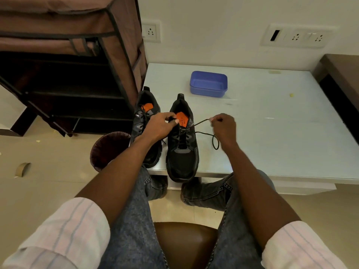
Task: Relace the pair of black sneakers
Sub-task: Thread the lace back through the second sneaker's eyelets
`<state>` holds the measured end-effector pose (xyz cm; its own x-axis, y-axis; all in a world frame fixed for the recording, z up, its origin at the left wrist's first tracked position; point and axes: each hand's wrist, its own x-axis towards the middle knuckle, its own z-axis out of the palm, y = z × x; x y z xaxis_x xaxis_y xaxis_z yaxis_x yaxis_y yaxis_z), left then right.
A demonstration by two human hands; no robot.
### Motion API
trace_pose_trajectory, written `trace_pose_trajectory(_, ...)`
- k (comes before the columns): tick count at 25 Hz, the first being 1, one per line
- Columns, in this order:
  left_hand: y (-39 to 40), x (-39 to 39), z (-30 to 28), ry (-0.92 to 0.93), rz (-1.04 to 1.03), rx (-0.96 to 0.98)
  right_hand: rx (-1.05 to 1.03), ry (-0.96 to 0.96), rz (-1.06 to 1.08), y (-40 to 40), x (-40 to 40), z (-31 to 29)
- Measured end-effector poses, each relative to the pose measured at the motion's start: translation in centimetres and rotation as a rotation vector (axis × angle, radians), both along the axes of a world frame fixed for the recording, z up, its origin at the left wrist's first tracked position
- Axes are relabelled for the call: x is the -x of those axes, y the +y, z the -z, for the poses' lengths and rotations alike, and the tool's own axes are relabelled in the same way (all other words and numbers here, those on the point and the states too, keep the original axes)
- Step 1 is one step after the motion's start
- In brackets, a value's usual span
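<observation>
The left hand [161,126] has its grip closed on the tongue area of the nearer sneaker [182,140]. The right hand [223,127] pinches the black lace [202,123] taut. Both sneakers, the other [144,121] alongside, stand on the pale surface [272,123] near a blue tub [208,84], beside a brown shoe rack [77,65].

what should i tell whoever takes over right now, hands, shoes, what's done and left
Left hand grips the collar and tongue of the right-side sneaker, steadying it.
Right hand pinches the lace end, pulled out to the side; slack loops on the table.
Other sneaker stands beside it at the table's left edge.
Done: lower eyelets look threaded.
Left: top eyelets, tying; the other sneaker's lacing is partly hidden.
</observation>
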<state>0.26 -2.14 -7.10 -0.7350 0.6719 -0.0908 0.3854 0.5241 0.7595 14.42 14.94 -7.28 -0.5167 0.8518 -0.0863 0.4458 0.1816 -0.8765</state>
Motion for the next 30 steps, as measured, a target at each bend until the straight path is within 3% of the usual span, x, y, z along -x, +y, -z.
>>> trace_pose_trajectory(4,-0.1,0.1,-0.1,-0.113,-0.035,-0.057,0.222,0.039,0.426,5.4,-3.6,-1.9)
trace_pose_trajectory(6,-0.2,-0.2,-0.4,-0.162,-0.047,-0.085,0.072,-0.147,0.415,5.1,-4.1,-1.5)
trace_pose_trajectory(7,-0.2,-0.3,-0.5,-0.165,-0.047,-0.093,-0.079,-0.226,0.352,4.3,-3.8,-1.2)
trace_pose_trajectory(9,-0.1,-0.5,-0.6,-0.158,-0.043,-0.100,-0.238,-0.163,0.056,2.3,-2.3,-0.5)
trace_pose_trajectory(12,-0.2,-0.8,-0.8,-0.144,-0.053,-0.094,-0.123,-0.128,-0.411,-0.8,-0.1,0.0)
trace_pose_trajectory(15,-0.3,-0.8,-0.6,-0.105,-0.045,-0.097,-0.168,-0.199,-0.511,-1.7,0.7,1.0)
trace_pose_trajectory(17,-0.3,-0.8,-0.8,-0.095,-0.043,-0.087,-0.190,-0.152,-0.397,-0.6,0.4,0.7)
trace_pose_trajectory(20,-0.1,-0.8,-0.8,-0.156,-0.065,-0.096,-0.160,-0.053,0.124,3.0,-1.1,-0.6)
trace_pose_trajectory(22,-0.1,-0.8,-0.9,-0.190,-0.070,-0.101,-0.101,-0.107,0.411,5.1,-2.9,-0.9)
trace_pose_trajectory(23,-0.1,-0.8,-0.9,-0.186,-0.065,-0.099,-0.128,-0.202,0.452,5.4,-3.4,-0.7)
trace_pose_trajectory(25,-0.1,-0.9,-1.0,-0.182,-0.063,-0.105,-0.270,-0.307,0.334,4.6,-3.3,-0.5)
trace_pose_trajectory(26,-0.1,-1.0,-1.0,-0.183,-0.068,-0.109,-0.314,-0.241,0.180,3.7,-2.7,-0.4)
trace_pose_trajectory(28,-0.1,-1.2,-1.0,-0.182,-0.071,-0.113,-0.225,-0.103,-0.194,1.1,-1.1,-0.1)
trace_pose_trajectory(30,-0.2,-1.2,-0.9,-0.171,-0.051,-0.113,-0.198,-0.149,-0.463,-1.3,0.1,0.3)
